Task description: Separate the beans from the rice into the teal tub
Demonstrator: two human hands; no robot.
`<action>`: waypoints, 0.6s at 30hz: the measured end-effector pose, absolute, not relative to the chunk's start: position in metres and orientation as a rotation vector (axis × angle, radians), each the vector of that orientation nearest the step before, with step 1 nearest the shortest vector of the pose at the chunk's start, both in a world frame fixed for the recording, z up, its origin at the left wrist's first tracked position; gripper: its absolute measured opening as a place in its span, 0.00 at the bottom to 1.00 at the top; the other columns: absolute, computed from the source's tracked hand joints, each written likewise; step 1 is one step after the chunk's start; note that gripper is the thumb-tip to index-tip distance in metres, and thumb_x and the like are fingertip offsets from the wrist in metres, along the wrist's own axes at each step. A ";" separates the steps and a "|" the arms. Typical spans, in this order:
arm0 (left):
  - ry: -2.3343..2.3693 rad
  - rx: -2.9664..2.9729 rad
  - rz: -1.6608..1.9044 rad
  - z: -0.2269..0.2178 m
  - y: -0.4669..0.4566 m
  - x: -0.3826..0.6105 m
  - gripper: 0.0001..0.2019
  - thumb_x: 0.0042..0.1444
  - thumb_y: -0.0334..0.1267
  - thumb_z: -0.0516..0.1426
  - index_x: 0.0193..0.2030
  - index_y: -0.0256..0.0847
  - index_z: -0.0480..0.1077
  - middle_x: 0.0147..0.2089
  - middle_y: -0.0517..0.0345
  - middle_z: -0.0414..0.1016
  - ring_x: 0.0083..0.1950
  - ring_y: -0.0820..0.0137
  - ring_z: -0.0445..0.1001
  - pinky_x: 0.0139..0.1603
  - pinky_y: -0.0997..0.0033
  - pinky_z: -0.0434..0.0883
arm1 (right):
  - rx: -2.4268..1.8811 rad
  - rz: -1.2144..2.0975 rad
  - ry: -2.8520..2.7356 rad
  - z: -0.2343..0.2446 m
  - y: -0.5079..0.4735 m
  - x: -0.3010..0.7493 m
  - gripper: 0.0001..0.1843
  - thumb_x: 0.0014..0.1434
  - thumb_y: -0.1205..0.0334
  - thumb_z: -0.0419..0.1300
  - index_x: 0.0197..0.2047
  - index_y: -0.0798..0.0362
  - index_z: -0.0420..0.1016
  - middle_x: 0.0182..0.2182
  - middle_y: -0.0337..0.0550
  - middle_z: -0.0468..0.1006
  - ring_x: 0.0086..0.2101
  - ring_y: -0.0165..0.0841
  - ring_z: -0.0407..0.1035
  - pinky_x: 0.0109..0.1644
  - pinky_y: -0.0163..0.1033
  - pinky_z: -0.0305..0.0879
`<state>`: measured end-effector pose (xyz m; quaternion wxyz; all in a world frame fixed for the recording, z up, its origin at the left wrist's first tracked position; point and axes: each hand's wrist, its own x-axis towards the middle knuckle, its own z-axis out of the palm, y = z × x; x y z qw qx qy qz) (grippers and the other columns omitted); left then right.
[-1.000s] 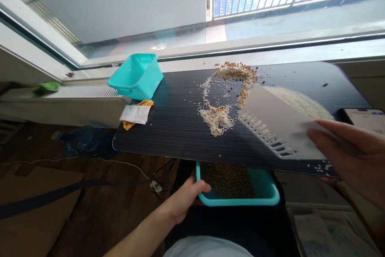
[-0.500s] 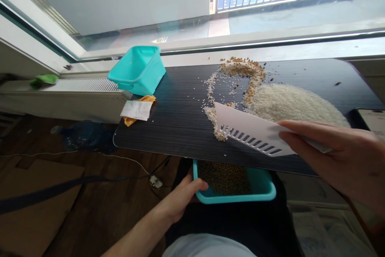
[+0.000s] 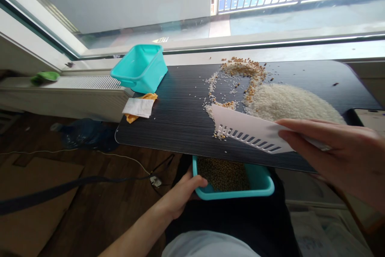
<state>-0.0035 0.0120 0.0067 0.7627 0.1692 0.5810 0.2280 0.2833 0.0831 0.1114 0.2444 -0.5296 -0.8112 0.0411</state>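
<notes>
My right hand (image 3: 327,138) pinches a white slotted scraper (image 3: 249,125) between thumb and fingers, its slotted edge low over the dark tabletop. The scraper's far end reaches a small heap of rice and brown grains (image 3: 228,105). Behind it, more brown grains (image 3: 243,68) mixed with rice form a curved band. A large pile of white rice (image 3: 294,102) spreads to the right, partly hidden by my hand. Below the table edge, my left hand (image 3: 185,191) grips the left end of a turquoise bin (image 3: 258,181), thumb over the rim. Brown grains (image 3: 225,173) lie inside it.
An upright turquoise bin (image 3: 141,68) stands at the table's far left. Before it lie a folded white tissue (image 3: 138,107) and an orange cloth (image 3: 132,118). A phone (image 3: 368,117) rests at the right. The window frame (image 3: 192,57) runs behind the dark table (image 3: 174,128).
The scraper has shifted slightly left and its tip now covers more of the small rice and grain heap. My left hand still holds the bin in nearly the same place.
</notes>
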 end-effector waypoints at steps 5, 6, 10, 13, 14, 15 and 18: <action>1.271 0.379 0.498 0.005 0.011 -0.005 0.12 0.45 0.39 0.62 0.37 0.40 0.68 0.38 0.59 0.76 0.43 0.65 0.74 0.43 0.67 0.70 | -1.473 0.103 -2.231 0.112 0.079 0.285 0.16 0.64 0.52 0.54 0.47 0.43 0.81 0.40 0.39 0.85 0.35 0.34 0.79 0.36 0.35 0.73; 1.268 0.379 0.502 0.005 0.011 -0.005 0.12 0.45 0.39 0.62 0.36 0.40 0.68 0.37 0.59 0.75 0.43 0.66 0.74 0.43 0.68 0.70 | -1.457 0.103 -2.251 0.112 0.078 0.286 0.15 0.64 0.53 0.54 0.47 0.43 0.81 0.40 0.38 0.85 0.35 0.34 0.79 0.35 0.35 0.73; 1.263 0.370 0.516 0.006 0.011 -0.005 0.12 0.44 0.39 0.62 0.36 0.40 0.68 0.36 0.60 0.75 0.41 0.67 0.73 0.42 0.68 0.70 | -1.403 0.135 -2.276 0.109 0.073 0.291 0.14 0.63 0.54 0.56 0.49 0.42 0.80 0.41 0.38 0.85 0.34 0.33 0.79 0.36 0.34 0.73; 1.273 0.369 0.512 0.005 0.010 -0.006 0.13 0.44 0.39 0.63 0.37 0.40 0.69 0.36 0.59 0.75 0.41 0.67 0.72 0.42 0.67 0.70 | -1.418 0.140 -2.247 0.109 0.074 0.288 0.15 0.63 0.54 0.56 0.49 0.42 0.80 0.42 0.38 0.85 0.34 0.34 0.79 0.37 0.36 0.74; 1.276 0.371 0.510 0.005 0.010 -0.006 0.13 0.44 0.40 0.63 0.37 0.40 0.69 0.36 0.59 0.75 0.41 0.66 0.72 0.42 0.67 0.70 | -1.422 0.137 -2.239 0.110 0.076 0.285 0.15 0.63 0.54 0.56 0.49 0.42 0.80 0.42 0.39 0.85 0.34 0.34 0.79 0.38 0.37 0.74; 1.278 0.376 0.508 0.004 0.010 -0.006 0.13 0.44 0.40 0.63 0.37 0.40 0.69 0.36 0.59 0.75 0.42 0.66 0.73 0.43 0.67 0.70 | -1.430 0.133 -2.230 0.110 0.079 0.282 0.16 0.63 0.54 0.56 0.49 0.43 0.81 0.41 0.39 0.85 0.35 0.35 0.79 0.39 0.37 0.74; 1.267 0.390 0.507 0.004 0.009 -0.008 0.14 0.45 0.39 0.62 0.39 0.41 0.69 0.38 0.59 0.75 0.43 0.65 0.73 0.44 0.66 0.70 | -1.445 0.115 -2.250 0.113 0.084 0.271 0.16 0.64 0.53 0.55 0.48 0.44 0.81 0.41 0.40 0.85 0.36 0.36 0.79 0.38 0.39 0.75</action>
